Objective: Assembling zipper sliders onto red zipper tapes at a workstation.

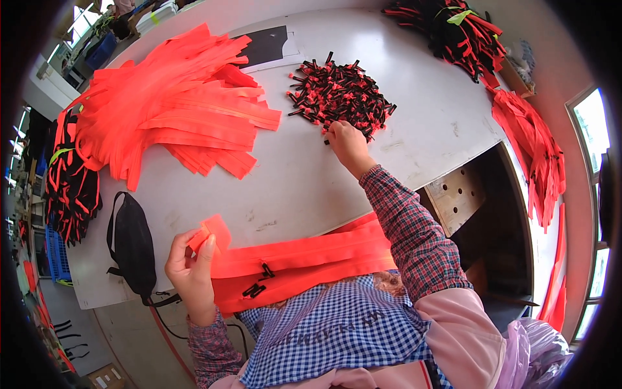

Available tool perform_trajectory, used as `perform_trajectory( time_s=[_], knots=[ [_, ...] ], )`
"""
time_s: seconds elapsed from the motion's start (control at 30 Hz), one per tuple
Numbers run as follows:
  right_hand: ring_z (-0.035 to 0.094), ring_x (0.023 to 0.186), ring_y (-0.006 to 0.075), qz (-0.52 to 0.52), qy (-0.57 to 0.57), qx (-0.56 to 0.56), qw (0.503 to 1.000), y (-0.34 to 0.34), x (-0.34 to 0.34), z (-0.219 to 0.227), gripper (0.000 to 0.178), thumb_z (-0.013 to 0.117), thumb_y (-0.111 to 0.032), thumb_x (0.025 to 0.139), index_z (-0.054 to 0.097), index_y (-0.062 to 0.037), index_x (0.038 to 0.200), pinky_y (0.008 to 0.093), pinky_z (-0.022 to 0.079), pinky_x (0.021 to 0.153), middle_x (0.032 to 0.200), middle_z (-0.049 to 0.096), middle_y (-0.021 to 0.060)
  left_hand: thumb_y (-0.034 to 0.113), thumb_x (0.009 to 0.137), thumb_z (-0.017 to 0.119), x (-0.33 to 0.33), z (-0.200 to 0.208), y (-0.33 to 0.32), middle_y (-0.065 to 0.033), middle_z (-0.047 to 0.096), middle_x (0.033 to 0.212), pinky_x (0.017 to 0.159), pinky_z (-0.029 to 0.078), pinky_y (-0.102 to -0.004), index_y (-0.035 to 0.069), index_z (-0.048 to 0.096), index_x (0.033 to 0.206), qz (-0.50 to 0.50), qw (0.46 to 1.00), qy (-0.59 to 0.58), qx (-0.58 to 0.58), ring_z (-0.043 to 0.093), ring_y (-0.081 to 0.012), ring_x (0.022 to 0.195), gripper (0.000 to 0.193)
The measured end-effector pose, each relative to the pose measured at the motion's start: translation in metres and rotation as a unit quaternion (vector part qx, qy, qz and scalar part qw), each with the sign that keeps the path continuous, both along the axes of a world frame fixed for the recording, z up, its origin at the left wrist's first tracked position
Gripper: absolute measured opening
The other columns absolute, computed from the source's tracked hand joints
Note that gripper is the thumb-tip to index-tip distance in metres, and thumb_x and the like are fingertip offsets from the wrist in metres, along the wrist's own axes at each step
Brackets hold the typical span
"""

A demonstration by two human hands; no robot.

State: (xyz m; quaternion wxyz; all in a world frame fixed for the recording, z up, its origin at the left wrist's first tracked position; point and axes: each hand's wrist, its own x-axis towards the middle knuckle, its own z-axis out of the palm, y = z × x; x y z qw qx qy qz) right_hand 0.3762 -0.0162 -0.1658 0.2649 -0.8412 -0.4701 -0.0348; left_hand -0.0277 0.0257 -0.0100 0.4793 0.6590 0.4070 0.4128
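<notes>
My left hand [192, 262] pinches the end of a bright orange-red zipper tape [304, 251] between thumb and fingers, with the end folded up above the thumb. The rest of the tape stretches to the right across my lap at the table's near edge, passing behind my right forearm. A few loose black zipper sliders [258, 283] rest on the orange-red fabric there. Farther out, my right hand [348, 144] reaches to the near edge of a heap of black and red zipper sliders [346, 97]. Its fingers are closed at the heap; what lies between the fingertips is hidden.
A large fanned stack of orange-red zipper tapes [175, 107] covers the far left of the white table [427, 123]. Black-and-red bundles [447, 32] lie at the far right, above more red tapes [534, 146]. A black pouch [134, 246] lies left of my left hand. An open recess [495, 201] is at right.
</notes>
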Motion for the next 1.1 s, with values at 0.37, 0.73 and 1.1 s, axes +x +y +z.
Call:
perform_trajectory(
  time_s=[0.37,0.73,1.1],
  knots=[
    [0.069,0.085,0.0332,0.043,-0.027,-0.014,0.999,-0.015,0.004,0.014,0.014,0.065,-0.016,0.089,0.067,-0.0013,0.089,0.0440,0.055,0.073,0.092,0.067,0.0152,0.003,0.092,0.073,0.011,-0.002,-0.005,-0.0027,0.063,0.096,0.079,0.050,-0.0246,-0.004,0.066,0.105,-0.027,0.999,0.021,0.020,0.058,-0.0085,0.088,0.016],
    [0.061,0.085,0.0084,0.173,0.739,0.261,0.597,-0.062,-0.069,0.092,0.014,0.065,-0.019,0.100,0.065,-0.0064,0.105,0.0261,0.049,0.076,0.097,0.068,0.0017,0.002,0.091,0.072,0.034,0.006,-0.015,-0.0046,0.065,0.095,0.081,0.051,-0.0274,-0.003,0.068,0.105,-0.068,0.994,0.037,0.077,0.061,-0.0132,0.089,0.016],
    [0.063,0.083,0.0156,0.327,0.386,0.245,0.827,-0.088,-0.173,0.171,0.020,0.082,-0.011,0.085,0.068,-0.0035,0.096,0.0295,0.054,0.073,0.095,0.069,0.0034,-0.002,0.088,0.074,0.049,0.020,-0.035,-0.0082,0.069,0.099,0.074,0.056,-0.0287,0.001,0.072,0.104,-0.145,0.973,0.032,0.177,0.069,-0.0174,0.087,0.016]
  ],
)
